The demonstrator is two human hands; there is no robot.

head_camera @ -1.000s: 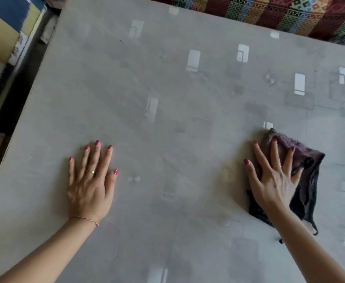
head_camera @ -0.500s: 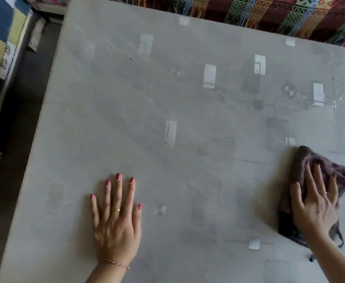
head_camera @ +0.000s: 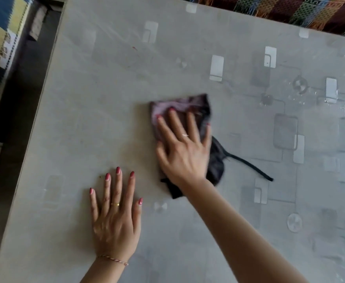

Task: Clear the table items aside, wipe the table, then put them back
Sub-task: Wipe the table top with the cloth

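A grey table (head_camera: pixel 98 103) with a glossy patterned cover fills the view. My right hand (head_camera: pixel 182 148) presses flat on a dark purple-brown cloth (head_camera: pixel 179 104) near the table's middle, fingers spread over it. A thin black strip (head_camera: pixel 249 165) of the cloth trails to the right. My left hand (head_camera: pixel 115 213) lies flat and open on the table, just left of and nearer than the cloth, holding nothing. No table items are in view.
The table's left edge drops to a dark floor gap (head_camera: pixel 18 111). Beyond that gap lies a blue and yellow striped fabric (head_camera: pixel 1 29). A multicoloured woven fabric with a fringe (head_camera: pixel 290 9) runs along the table's far edge.
My right hand has slid the cloth leftward from the table's right side to its middle. The left hand stays flat on the table.
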